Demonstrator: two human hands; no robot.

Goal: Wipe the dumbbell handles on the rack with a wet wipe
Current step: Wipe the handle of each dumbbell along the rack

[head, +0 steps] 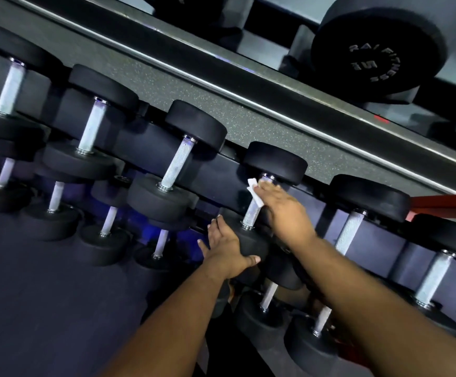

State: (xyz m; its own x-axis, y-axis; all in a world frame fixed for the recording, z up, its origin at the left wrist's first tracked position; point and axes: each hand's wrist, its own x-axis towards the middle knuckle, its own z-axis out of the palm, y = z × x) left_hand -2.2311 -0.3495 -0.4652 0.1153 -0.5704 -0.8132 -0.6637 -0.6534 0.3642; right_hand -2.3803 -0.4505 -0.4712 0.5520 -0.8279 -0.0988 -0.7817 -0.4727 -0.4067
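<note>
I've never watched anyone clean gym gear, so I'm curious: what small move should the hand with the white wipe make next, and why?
Probably slide the wet wipe down the handle toward the near head. The right hand holds it at the handle's upper end, so the bare knurled metal below looks unwiped. The left hand rests on the near head, seemingly steadying the dumbbell.

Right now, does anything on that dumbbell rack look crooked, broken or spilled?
Nothing stands out. The dumbbells sit in even rows; the right hand holds a white wipe on one handle while the left hand rests on its near head.
</note>
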